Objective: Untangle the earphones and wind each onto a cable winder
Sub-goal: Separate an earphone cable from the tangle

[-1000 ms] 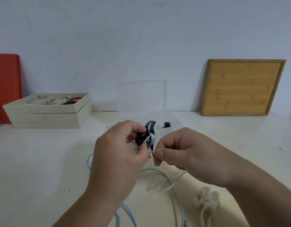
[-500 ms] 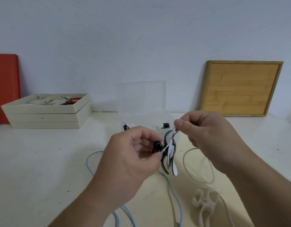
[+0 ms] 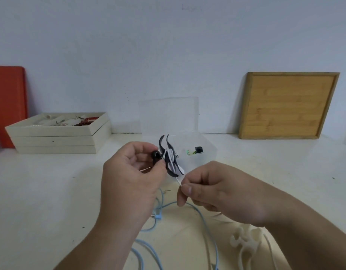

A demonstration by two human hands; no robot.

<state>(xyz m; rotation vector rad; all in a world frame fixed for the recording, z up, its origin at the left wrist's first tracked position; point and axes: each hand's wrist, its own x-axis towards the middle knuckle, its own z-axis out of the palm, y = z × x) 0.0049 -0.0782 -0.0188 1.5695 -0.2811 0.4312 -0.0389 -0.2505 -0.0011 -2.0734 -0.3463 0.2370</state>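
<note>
My left hand [image 3: 130, 178] grips a black cable winder [image 3: 167, 156] with curved prongs, held up above the table. White earphone cable [image 3: 171, 155] is wrapped around its middle. My right hand [image 3: 217, 191] pinches that white cable just below and right of the winder, the strand taut between them. A light blue earphone cable [image 3: 205, 221] lies in loops on the table under my hands. A white cable winder [image 3: 244, 242] lies on the table at the lower right, partly behind my right forearm.
An open clear plastic box [image 3: 199, 145] with small parts stands behind my hands. Stacked cream trays [image 3: 57, 141] sit at the back left beside a red board [image 3: 8, 102]. A wooden tray [image 3: 287, 106] leans on the wall at the right.
My right hand has come down from above the winder to below and right of it, drawing the white cable round. The left hand has lifted the winder slightly.
</note>
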